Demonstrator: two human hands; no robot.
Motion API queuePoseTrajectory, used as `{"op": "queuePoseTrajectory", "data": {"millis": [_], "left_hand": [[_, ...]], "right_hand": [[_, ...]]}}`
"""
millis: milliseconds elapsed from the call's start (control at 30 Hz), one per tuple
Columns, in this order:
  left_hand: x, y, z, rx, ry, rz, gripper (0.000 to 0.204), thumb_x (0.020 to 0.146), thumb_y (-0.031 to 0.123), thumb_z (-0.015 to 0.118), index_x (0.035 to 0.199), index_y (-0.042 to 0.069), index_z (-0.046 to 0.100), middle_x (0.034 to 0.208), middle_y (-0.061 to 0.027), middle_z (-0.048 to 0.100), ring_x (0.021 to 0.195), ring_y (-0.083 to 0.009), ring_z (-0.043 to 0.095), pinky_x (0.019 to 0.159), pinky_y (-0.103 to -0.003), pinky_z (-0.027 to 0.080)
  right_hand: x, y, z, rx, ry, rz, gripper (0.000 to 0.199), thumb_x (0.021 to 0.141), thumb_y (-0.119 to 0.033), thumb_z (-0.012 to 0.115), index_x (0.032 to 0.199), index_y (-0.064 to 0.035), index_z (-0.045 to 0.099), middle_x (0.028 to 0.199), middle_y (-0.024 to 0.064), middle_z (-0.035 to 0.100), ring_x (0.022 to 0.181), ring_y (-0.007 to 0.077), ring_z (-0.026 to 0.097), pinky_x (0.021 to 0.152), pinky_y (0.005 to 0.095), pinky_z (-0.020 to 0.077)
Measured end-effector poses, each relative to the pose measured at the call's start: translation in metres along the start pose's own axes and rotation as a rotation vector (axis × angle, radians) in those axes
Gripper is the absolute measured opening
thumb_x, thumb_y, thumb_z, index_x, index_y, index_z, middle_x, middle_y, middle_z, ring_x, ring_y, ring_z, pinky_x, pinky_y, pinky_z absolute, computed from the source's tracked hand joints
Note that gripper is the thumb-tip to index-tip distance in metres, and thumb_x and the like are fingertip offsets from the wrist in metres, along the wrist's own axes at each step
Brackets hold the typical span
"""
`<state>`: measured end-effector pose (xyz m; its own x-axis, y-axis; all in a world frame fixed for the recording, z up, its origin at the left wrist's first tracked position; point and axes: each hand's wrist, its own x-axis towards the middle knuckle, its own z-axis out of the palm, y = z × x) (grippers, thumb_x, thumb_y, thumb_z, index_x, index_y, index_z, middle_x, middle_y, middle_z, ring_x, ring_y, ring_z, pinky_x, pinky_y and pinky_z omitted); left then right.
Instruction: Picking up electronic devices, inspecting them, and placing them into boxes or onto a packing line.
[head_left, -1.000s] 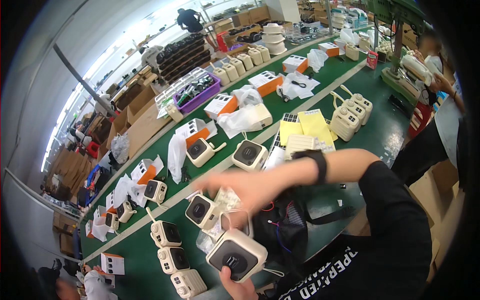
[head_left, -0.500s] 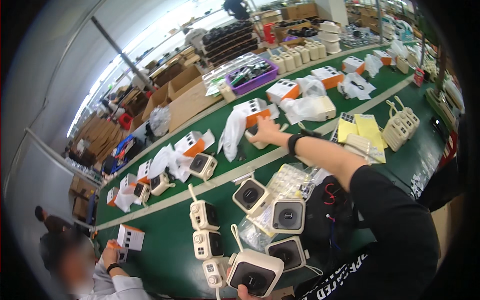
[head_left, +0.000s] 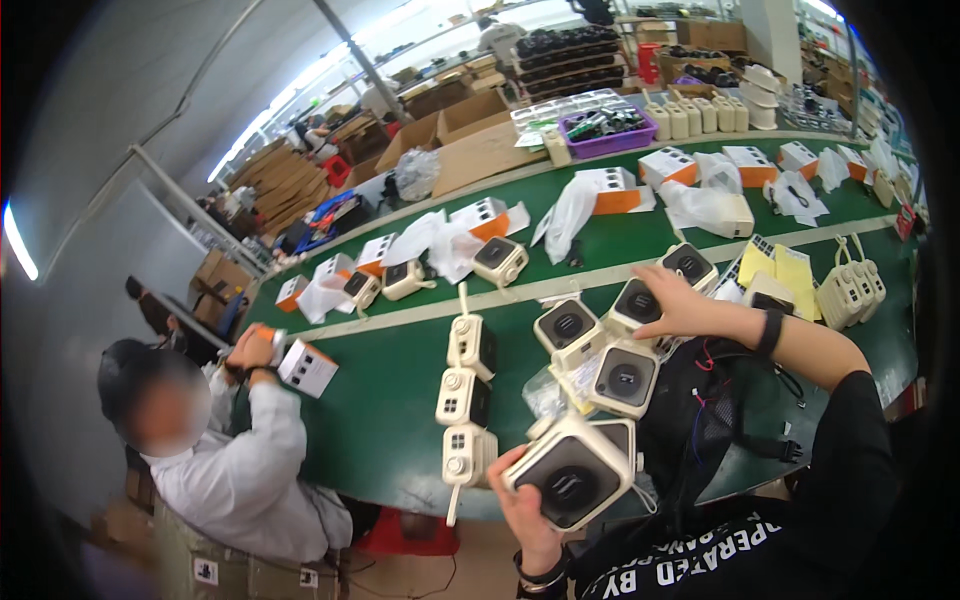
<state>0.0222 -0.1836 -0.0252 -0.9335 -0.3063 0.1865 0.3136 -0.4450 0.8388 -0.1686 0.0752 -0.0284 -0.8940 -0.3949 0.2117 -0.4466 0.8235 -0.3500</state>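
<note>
My left hand [head_left: 530,515] grips the side of a cream, box-shaped device [head_left: 570,472] that looks like a small portable speaker, its dark face with a round centre turned up. It is held at the near table edge, partly over another such device. My right hand [head_left: 685,305] is closed around a second cream speaker-like device [head_left: 632,308], thumb at its front and fingers over its top. Beside it lie similar devices [head_left: 565,330], [head_left: 625,378] on clear packaging. A column of cream devices with knobs [head_left: 465,398] stands to the left of my left hand.
Beyond a pale rail [head_left: 400,318], white-and-orange boxes [head_left: 605,190], white bags and more devices line the green surface. A black bag [head_left: 690,410] with wires lies by my right arm. At left, a co-worker [head_left: 240,470] handles a small box. Yellow sheets [head_left: 795,270] lie at right.
My right hand has come back from beyond the rail to the near cluster, with a speaker-like device in it. The view has turned left, showing more of the co-worker. My left hand keeps its device.
</note>
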Motion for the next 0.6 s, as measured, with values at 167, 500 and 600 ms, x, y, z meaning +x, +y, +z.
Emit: {"op": "queuePoseTrajectory", "data": {"millis": [167,500,600], "left_hand": [[-0.022,-0.005,0.023,0.097,-0.129,0.117,0.057,0.074,0.032,0.069,0.114,0.000,0.044,0.108,-0.0141,0.048,0.095,-0.0186,0.048,0.086,-0.030,0.037],[-0.040,-0.043,0.117,0.161,-0.488,0.022,0.054,0.079,0.039,0.059,0.111,0.000,0.041,0.105,-0.0153,0.047,0.095,-0.0204,0.047,0.083,-0.032,0.038],[-0.035,-0.042,0.146,0.119,-0.453,-0.186,0.058,0.086,0.049,0.045,0.115,0.000,0.039,0.105,-0.0123,0.048,0.094,-0.0188,0.049,0.082,-0.029,0.040]], "right_hand": [[-0.087,-0.092,-0.070,0.891,-0.247,-0.166,0.077,0.076,-0.028,0.069,0.133,0.0031,0.027,0.129,0.0196,0.039,0.120,0.0265,0.038,0.100,0.0351,0.0307],[-0.206,-0.085,-0.074,1.321,0.185,-0.016,0.086,0.081,-0.014,0.065,0.140,-0.0017,0.003,0.135,0.0158,0.031,0.122,0.0234,0.038,0.099,0.0349,0.0336],[-0.218,-0.075,-0.072,1.510,0.251,-0.022,0.079,0.085,-0.016,0.060,0.140,-0.0018,0.005,0.140,0.0154,0.023,0.127,0.0221,0.030,0.103,0.0334,0.0258]]}}
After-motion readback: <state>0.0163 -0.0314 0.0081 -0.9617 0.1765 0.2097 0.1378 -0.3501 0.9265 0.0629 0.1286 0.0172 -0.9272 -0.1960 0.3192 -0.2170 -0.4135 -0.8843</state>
